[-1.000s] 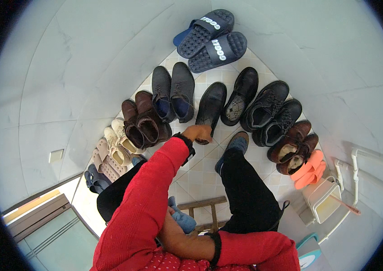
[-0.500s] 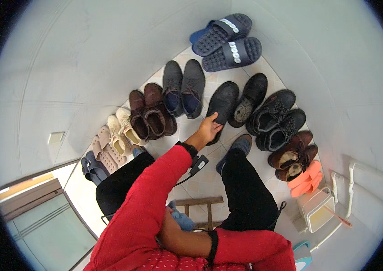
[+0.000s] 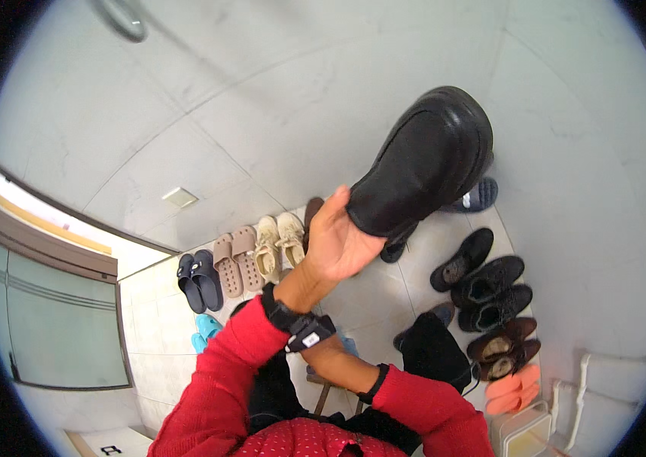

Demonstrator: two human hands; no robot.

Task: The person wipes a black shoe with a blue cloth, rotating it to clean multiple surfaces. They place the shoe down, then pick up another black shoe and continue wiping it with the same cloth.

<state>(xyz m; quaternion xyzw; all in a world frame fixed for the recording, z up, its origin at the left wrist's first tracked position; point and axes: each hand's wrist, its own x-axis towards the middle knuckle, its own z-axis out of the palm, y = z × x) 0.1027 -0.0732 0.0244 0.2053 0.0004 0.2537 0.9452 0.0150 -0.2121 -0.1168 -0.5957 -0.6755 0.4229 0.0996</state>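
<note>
A black leather shoe (image 3: 423, 164) is raised off the floor, tilted with its rounded toe up and to the right. My left hand (image 3: 338, 244) grips it at the heel end, thumb on the outside and the other fingers partly hidden by the shoe. My right forearm crosses beneath the left wrist. Only part of my right hand (image 3: 330, 358) shows there, its fingers covered by the left wrist and the dark device strapped to it. A bit of blue cloth (image 3: 350, 346) peeks out close to that hand. The matching black shoe (image 3: 463, 260) stands on the tiles to the right.
Dark slippers (image 3: 200, 282), beige clogs (image 3: 235, 260) and cream sneakers (image 3: 280, 242) line the left wall. Black lace-up shoes (image 3: 490, 289), brown shoes (image 3: 502, 347) and orange slippers (image 3: 512, 389) line the right, near white pipes (image 3: 583, 388). A wooden stool (image 3: 324, 397) is below me.
My left hand has lifted the black shoe from the floor, up toward the camera. The view has turned left, showing more of the wall and turquoise slippers. My right hand is now more covered.
</note>
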